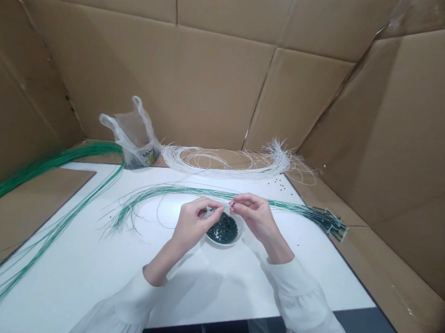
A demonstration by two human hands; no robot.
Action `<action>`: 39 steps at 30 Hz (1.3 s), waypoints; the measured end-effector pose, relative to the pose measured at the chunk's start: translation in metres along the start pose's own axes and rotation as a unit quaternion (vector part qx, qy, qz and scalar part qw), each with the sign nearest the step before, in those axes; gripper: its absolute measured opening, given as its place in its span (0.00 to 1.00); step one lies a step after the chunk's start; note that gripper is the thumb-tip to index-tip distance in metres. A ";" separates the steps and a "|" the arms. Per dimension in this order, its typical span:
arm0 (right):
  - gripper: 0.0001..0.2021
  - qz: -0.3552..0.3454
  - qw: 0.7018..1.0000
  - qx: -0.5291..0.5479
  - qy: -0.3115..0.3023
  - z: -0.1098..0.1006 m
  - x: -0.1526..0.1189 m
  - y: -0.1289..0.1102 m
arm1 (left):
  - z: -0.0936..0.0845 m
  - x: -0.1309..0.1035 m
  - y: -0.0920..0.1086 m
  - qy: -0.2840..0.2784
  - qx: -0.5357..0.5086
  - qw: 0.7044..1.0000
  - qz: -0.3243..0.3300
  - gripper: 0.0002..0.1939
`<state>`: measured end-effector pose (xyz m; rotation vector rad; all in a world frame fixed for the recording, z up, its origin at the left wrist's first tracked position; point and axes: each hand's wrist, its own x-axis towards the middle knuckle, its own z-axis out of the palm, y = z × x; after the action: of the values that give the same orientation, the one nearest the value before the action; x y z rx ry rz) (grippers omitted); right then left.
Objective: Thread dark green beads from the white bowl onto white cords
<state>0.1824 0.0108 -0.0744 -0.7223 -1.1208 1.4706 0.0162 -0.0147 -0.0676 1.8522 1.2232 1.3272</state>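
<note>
My left hand [194, 222] is closed in a pinch on a thin pale strand [226, 206]. Facing it, my right hand [256, 218] pinches the same strand near a small dark bead [233, 204] at its fingertips. Both hands are held over a white bowl [242, 233] that contains many dark green beads [222, 229]. From the left hand a loose loop of thin strand curves out over the table. Just beyond the hands lies a long bundle of green strands [190, 190], whose right end carries dark beaded tips [326, 221].
A coil of white strands [222, 170] rests at the back beside a plastic bag [134, 139]. More green strands [53, 161] run along the left. Several loose dark beads [277, 183] dot the white table [94, 269]. Cardboard walls [213, 83] enclose the back and sides.
</note>
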 end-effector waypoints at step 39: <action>0.04 -0.076 0.972 -0.223 0.000 -0.007 -0.002 -0.006 | -0.001 0.002 0.000 -0.006 0.029 0.999 -0.015 0.05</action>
<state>0.1911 0.0104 -0.0719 -0.9196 -1.4956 1.0967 0.0158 -0.0133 -0.0665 1.8726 1.2914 1.2760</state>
